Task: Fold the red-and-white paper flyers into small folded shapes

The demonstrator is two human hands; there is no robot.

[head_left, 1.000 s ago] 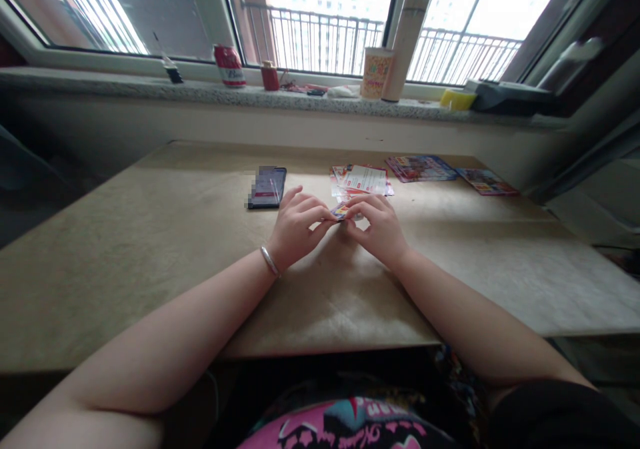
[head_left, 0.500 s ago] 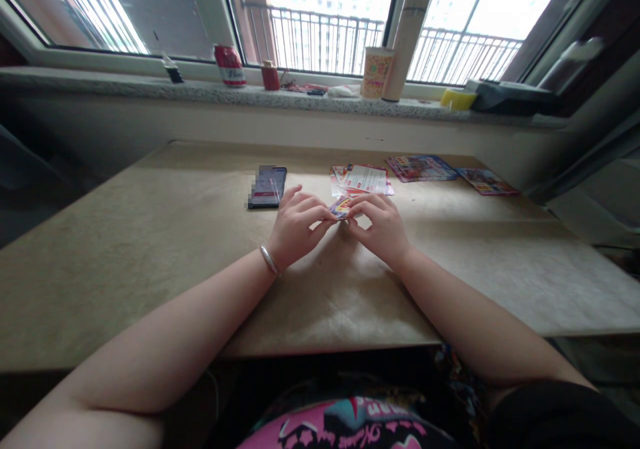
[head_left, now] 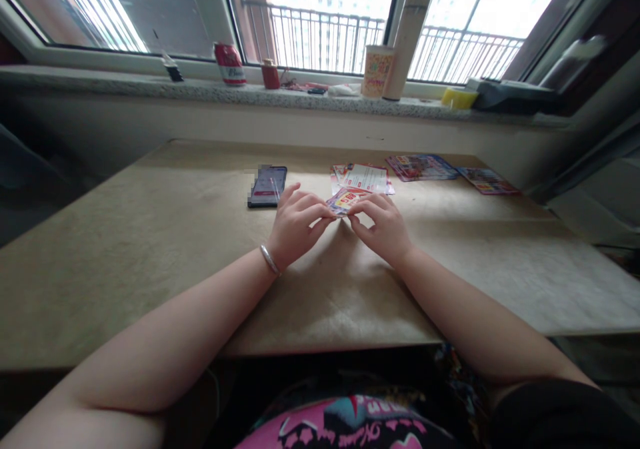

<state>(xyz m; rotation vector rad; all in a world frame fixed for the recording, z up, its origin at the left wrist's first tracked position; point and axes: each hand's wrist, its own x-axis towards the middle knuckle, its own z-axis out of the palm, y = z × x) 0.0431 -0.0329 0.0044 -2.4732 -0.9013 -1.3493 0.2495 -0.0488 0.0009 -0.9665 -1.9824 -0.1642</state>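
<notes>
Between my two hands is a colourful printed card [head_left: 346, 200], purple, yellow and red, held along its near edge just above the table. My left hand [head_left: 301, 226] pinches its left corner between thumb and fingers. Its right part is pinched by my right hand [head_left: 381, 226], whose fingers cover that end. Just beyond the card lies a loose pile of printed papers [head_left: 367, 178], the top one white with red marks. A phone [head_left: 269, 188] with its screen lit lies left of the pile, close to my left fingertips.
Two stacks of colourful cards, a larger one [head_left: 421, 167] and a smaller one [head_left: 487, 180], lie at the table's back right. Along the stone windowsill [head_left: 310, 100] stand a red can [head_left: 229, 64], a red bottle [head_left: 270, 74], a patterned paper cup [head_left: 377, 71] and a tall tube [head_left: 406, 46].
The card has tilted or unfolded so more of its printed face shows, with yellow and red lettering visible. Both hands have stayed nearly in place.
</notes>
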